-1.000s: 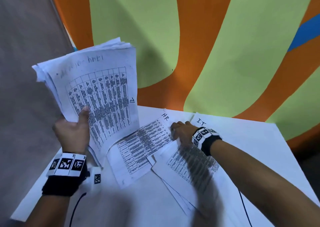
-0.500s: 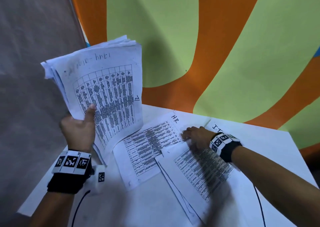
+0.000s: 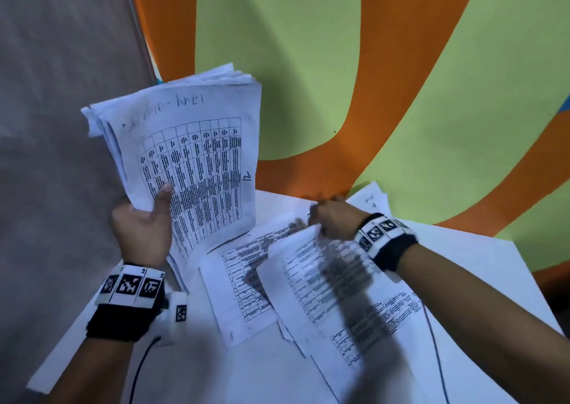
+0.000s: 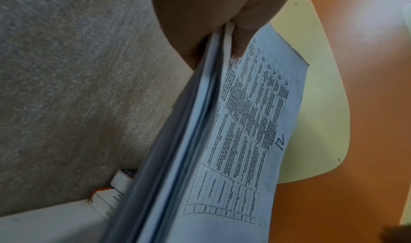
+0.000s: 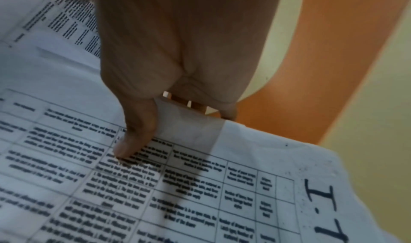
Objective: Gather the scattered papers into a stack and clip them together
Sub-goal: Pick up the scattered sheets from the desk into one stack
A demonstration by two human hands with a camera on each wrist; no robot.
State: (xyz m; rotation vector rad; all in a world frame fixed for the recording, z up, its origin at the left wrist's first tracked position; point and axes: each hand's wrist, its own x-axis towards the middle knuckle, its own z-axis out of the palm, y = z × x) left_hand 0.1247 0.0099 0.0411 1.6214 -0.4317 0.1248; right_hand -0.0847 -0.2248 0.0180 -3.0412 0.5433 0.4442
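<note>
Since earlier: right hand (image 3: 331,218) lifted pinched I.T sheet (image 5: 244,185) off desk (image 3: 493,258) | left hand (image 3: 142,230) grips stack (image 3: 185,144) — risk: neighbouring sheets drag, slide off.

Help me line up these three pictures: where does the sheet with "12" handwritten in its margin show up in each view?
Head: the sheet marked 12 fronts the raised stack gripped by the left hand, left of centre.
Left wrist: it runs diagonally from the thumb down to the bottom edge.
Right wrist: not in it.
Shared landmark: the orange and green wall, behind the papers in all three.
</note>
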